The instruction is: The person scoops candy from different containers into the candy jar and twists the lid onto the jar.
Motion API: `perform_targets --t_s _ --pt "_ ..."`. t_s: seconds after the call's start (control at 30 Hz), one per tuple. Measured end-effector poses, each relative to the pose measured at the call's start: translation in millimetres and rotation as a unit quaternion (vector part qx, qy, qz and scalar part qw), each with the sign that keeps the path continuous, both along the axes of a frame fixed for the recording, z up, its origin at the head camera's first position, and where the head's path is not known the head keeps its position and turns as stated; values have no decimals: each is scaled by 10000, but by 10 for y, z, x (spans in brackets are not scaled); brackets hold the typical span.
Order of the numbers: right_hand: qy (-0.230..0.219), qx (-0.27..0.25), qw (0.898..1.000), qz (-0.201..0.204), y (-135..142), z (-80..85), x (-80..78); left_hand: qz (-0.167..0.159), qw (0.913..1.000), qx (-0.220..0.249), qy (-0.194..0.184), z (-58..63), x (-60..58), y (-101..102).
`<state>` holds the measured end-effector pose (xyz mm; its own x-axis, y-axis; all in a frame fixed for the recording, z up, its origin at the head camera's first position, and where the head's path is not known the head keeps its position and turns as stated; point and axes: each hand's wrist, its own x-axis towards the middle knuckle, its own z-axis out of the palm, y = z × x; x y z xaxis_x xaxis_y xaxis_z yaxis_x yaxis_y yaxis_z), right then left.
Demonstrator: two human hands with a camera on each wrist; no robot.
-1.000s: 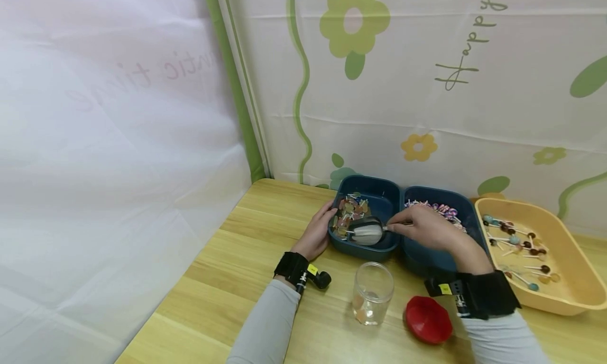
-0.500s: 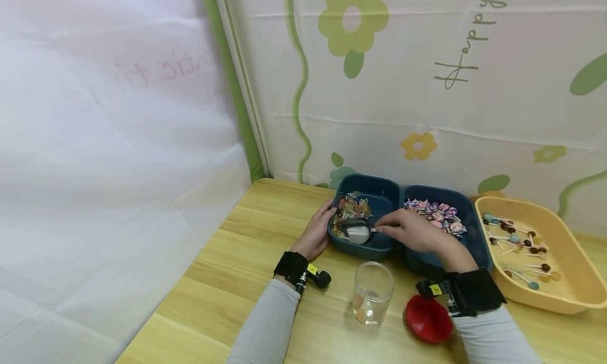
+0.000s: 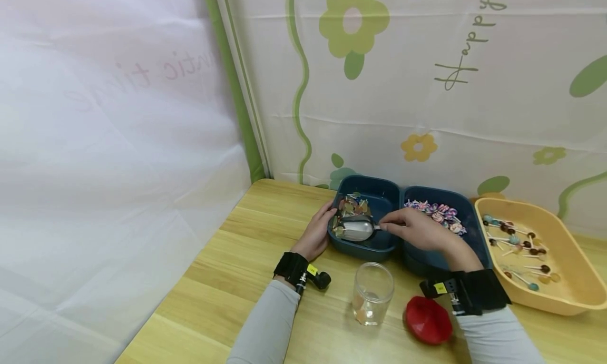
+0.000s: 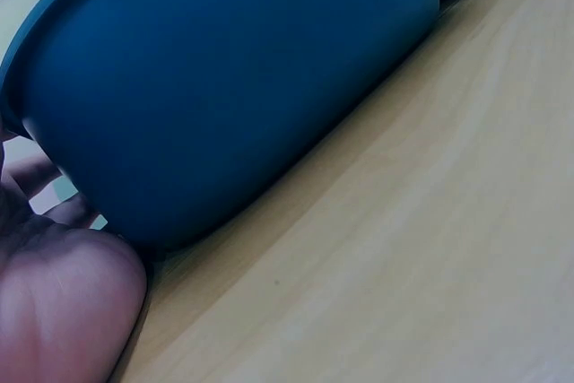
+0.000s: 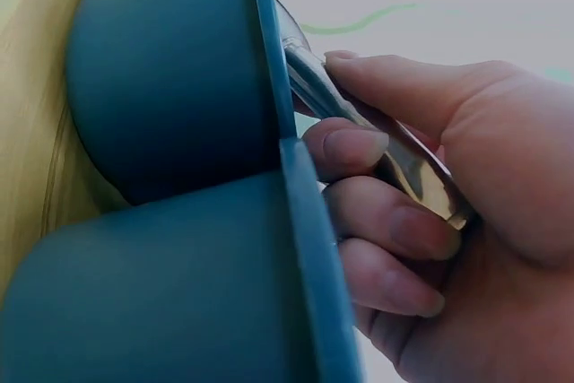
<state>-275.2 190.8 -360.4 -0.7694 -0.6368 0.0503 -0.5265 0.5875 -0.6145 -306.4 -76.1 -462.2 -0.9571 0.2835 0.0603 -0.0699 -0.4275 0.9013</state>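
In the head view, my left hand [image 3: 315,235] grips the left side of a dark blue bin [image 3: 385,191], fingertips at its rim; the left wrist view shows its fingers against the outer wall of the bin [image 4: 215,87]. Small lollipops with amber heads [image 3: 352,205] lie heaped at the bin's left side. My right hand [image 3: 419,231] pinches the handle of a metal scoop [image 3: 358,229], whose bowl lies low in the bin over the lollipops. The right wrist view shows thumb and fingers curled round the scoop handle [image 5: 408,163]. The scoop's bowl is mostly hidden there.
A second blue bin [image 3: 438,191] with pink-and-purple lollipops touches the first. Right of it stands a yellow tray [image 3: 576,279] with ball lollipops. Nearer me are a clear jar [image 3: 372,290], something orange low in it, and a red lid [image 3: 428,320]. A printed curtain [image 3: 379,106] hangs behind.
The right hand has moved the scoop left into the amber lollipops, and its bowl has turned slightly over the last half second. The left hand stays on the bin.
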Motion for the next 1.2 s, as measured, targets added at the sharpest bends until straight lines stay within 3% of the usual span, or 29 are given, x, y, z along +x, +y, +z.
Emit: perform_targets --t_s 0.67,1.2 --pt "-644 -635 9957 205 48 -100 -66 -64 9998 108 127 -16 -5 -12" --pt "-674 -1028 9921 -255 90 -109 -96 -71 9999 4 -138 -13 -1 -10"
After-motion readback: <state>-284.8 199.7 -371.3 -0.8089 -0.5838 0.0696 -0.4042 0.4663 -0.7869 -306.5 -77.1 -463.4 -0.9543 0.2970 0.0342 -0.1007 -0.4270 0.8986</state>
